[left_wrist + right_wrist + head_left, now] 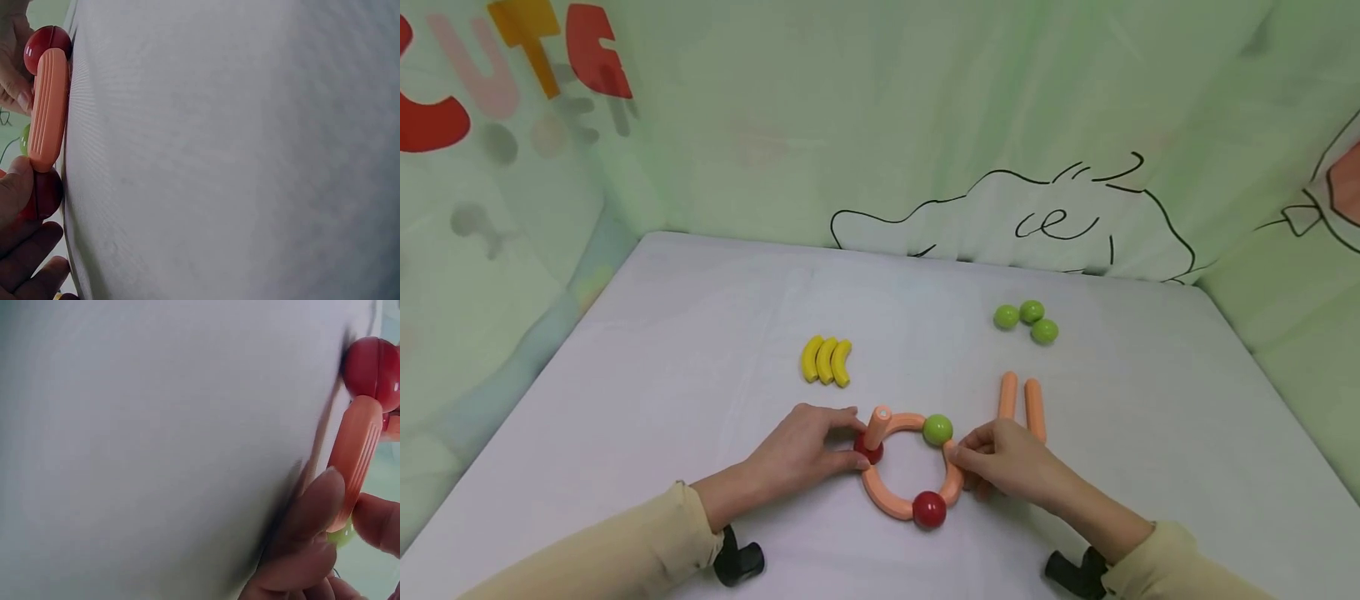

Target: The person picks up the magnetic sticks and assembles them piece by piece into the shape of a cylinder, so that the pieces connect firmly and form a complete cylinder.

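On the worktop (pixel 662 375) lies a ring (pixel 886 496) of curved orange pieces, joined by a green ball (pixel 937 430) and two red balls (pixel 929 510). The left hand (pixel 805 443) has its grip clamped round the left red ball (pixel 871 452), probably to steady the joint beneath the upright orange rod (pixel 878 425). The right hand (pixel 1018 462) pinches the right curved piece (pixel 953 483), likely to keep the ring from turning. Two straight orange rods (pixel 1034 408) lie just beyond that hand, apparently within easy reach; three yellow curved pieces (pixel 825 361) and three loose green balls (pixel 1032 312) sit farther off, seemingly sorted by kind.
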{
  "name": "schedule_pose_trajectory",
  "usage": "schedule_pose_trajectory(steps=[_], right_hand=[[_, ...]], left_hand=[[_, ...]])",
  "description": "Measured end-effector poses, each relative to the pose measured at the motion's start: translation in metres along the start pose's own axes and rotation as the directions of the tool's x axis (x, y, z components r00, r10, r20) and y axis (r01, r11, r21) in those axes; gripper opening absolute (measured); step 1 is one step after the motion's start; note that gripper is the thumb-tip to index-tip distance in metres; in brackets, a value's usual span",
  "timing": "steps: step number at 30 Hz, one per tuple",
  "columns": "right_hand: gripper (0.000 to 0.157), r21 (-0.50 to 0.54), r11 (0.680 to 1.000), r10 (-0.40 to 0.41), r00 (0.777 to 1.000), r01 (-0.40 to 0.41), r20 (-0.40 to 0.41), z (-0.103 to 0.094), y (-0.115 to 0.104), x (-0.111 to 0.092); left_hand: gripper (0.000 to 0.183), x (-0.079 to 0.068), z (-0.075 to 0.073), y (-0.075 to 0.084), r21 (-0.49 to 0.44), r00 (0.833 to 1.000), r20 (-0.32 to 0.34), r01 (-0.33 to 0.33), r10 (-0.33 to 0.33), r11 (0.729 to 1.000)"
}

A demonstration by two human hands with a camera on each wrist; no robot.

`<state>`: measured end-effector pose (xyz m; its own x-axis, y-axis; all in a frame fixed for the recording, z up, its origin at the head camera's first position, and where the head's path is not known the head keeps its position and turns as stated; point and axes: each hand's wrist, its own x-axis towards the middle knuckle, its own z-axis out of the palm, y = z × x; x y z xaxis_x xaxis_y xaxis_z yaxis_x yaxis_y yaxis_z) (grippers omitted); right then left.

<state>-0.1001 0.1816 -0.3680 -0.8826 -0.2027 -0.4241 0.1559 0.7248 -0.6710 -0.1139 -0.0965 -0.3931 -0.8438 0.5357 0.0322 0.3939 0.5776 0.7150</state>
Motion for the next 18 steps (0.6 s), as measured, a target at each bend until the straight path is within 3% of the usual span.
schedule_pose_trajectory(steps=[8, 15, 18], right_hand=[[0.025, 0.078, 0.996, 0.048, 0.998, -0.052, 0.047, -0.001, 0.002, 0.002], [0.026, 0.055, 0.998, 0.031, 0.998, -0.034, 0.047, -0.003, 0.003, 0.002], [0.026, -0.009, 1.000, -0.007, 1.000, 0.007, -0.013, -0.016, 0.005, -0.001]], left_hand=[[0.024, 0.000, 0.000, 0.000, 0.018, 1.000, -0.013, -0.021, 0.021, 1.000], [0.025, 0.000, 0.001, 0.001, 0.014, 1.000, -0.011, 0.008, -0.007, 1.000], [0.025, 0.001, 0.001, 0.002, 0.013, 1.000, -0.008, 0.019, -0.018, 1.000]])
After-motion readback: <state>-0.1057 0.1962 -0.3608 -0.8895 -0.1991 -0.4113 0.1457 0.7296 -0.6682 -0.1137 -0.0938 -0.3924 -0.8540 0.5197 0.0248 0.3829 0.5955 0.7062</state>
